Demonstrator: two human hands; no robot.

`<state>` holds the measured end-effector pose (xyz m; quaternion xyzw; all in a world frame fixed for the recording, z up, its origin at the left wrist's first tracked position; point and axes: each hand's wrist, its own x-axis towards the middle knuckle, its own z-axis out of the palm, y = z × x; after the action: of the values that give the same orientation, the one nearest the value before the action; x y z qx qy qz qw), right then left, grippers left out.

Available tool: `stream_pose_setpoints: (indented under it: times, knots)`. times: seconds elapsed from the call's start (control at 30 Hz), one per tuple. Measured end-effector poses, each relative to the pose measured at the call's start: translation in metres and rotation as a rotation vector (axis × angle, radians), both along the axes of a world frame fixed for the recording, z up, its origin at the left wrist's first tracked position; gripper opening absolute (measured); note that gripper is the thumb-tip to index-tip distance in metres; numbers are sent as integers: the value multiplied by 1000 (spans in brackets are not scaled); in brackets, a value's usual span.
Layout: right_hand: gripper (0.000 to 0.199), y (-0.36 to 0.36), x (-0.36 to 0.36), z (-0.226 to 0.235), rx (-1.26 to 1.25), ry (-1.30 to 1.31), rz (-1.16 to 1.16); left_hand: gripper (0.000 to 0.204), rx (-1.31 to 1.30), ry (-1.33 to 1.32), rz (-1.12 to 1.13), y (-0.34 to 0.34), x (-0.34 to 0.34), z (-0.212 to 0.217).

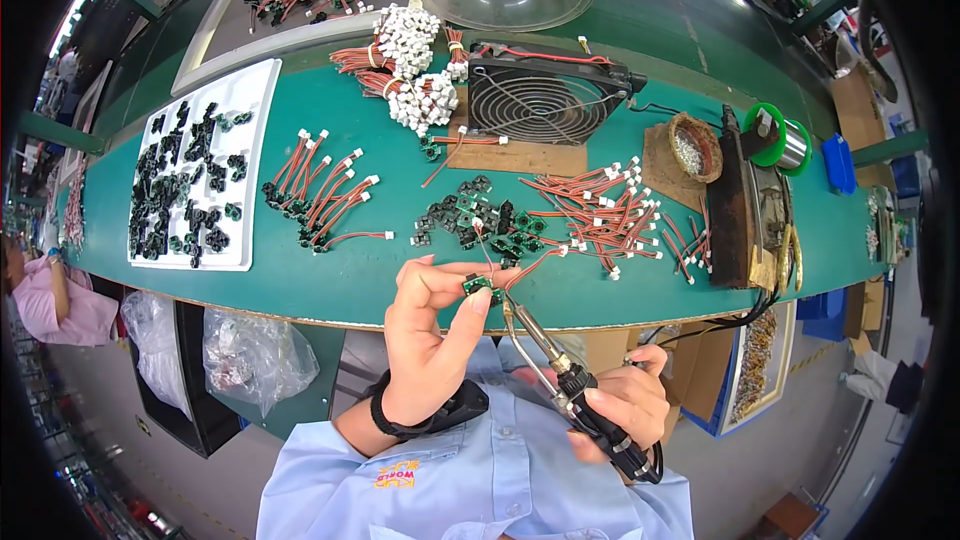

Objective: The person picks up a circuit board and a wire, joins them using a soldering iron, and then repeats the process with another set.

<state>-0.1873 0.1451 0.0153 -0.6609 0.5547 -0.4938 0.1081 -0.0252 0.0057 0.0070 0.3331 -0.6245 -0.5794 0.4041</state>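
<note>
My left hand (425, 335), a black band at its wrist, pinches a small green circuit board (474, 283) between thumb and fingers, just past the table's front edge. A red-and-brown wire lead (538, 265) with a white connector runs from beside the board toward the right. Closed around the black handle of a soldering iron (575, 382), my right hand (632, 402) angles it up and left. A thin metal tube runs along the iron. Its tip is right at the board; fingers and parts hide the exact contact. Loose black-and-green boards (465, 215) lie just beyond my left hand.
Wire leads (590, 202) and wired boards (318, 202) lie on the green table (420, 285). A white tray (240, 240) of boards stands left. Behind are bundled connectors (420, 100) and a fan (540, 105); at right, a round dish (695, 148) and solder spool (795, 145).
</note>
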Motion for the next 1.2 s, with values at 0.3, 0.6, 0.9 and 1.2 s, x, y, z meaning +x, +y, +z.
stream_pose_setpoints:
  times: [0.3, 0.6, 0.9, 1.2]
  knots:
    - [44, 5, 3, 0, 27, 41, -29, 12, -21, 28, 50, 2, -3, -1]
    - [45, 10, 4, -2, 22, 43, -34, 12, 22, 97, 3, 2, -1, 5]
    - [43, 12, 3, 1, 32, 36, -36, 10, 104, 121, 39, 6, -5, 10]
    - [40, 19, -2, -5, -95, 23, -81, 11, 142, 179, -36, 3, 1, 9]
